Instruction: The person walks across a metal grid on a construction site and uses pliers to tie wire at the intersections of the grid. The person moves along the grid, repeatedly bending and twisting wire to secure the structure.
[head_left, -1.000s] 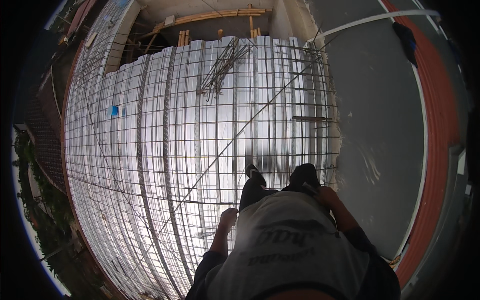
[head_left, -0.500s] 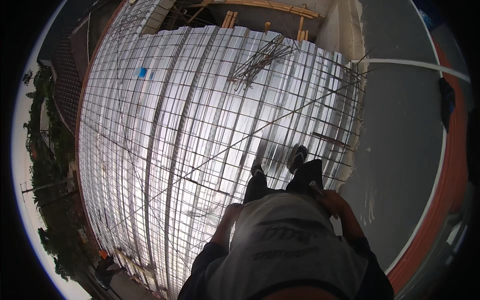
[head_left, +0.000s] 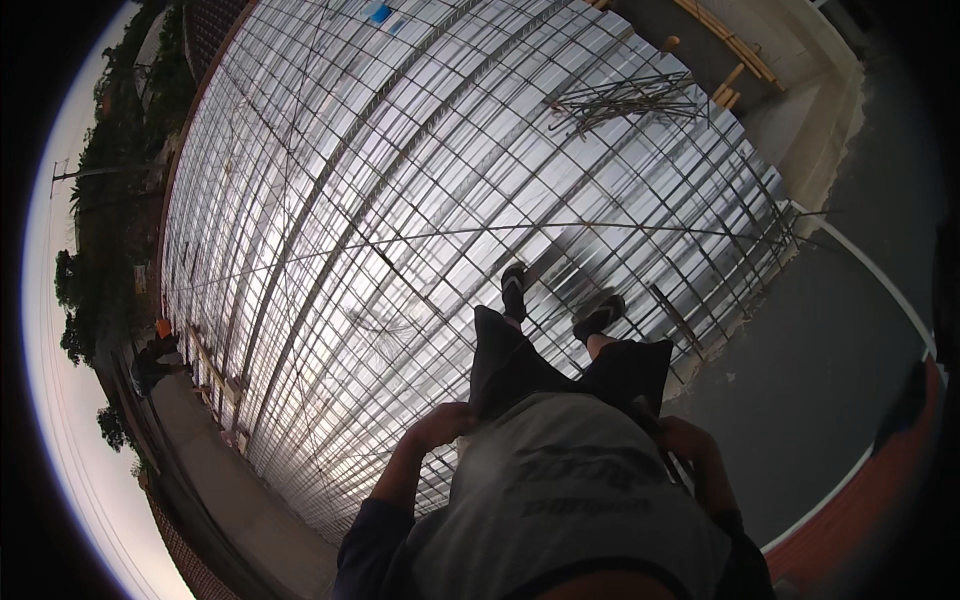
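My left hand [head_left: 443,424] is curled beside the left thigh of my dark shorts [head_left: 520,372]. Its fingertips are hidden against the cloth, so what they hold cannot be made out. On the other side, my right hand [head_left: 684,440] is closed at my hip around a slim dark tool, its kind unclear; narrow handles show below the fingers. My feet in dark strapped footwear [head_left: 598,318] stand on a rebar mesh [head_left: 420,235] laid over shiny ribbed metal decking [head_left: 505,195].
A loose bundle of cut rebar [head_left: 630,103] lies on the mesh ahead. Bamboo poles [head_left: 735,45] show past the decking's far edge. A grey wall [head_left: 790,380] borders the right side. Another person [head_left: 152,362] is at the far left. A small blue object [head_left: 380,14] rests farther off.
My view has turned left, so the mesh and the rebar bundle appear rotated and shifted right. My feet have stepped along the mesh. Both hands stay beside my hips.
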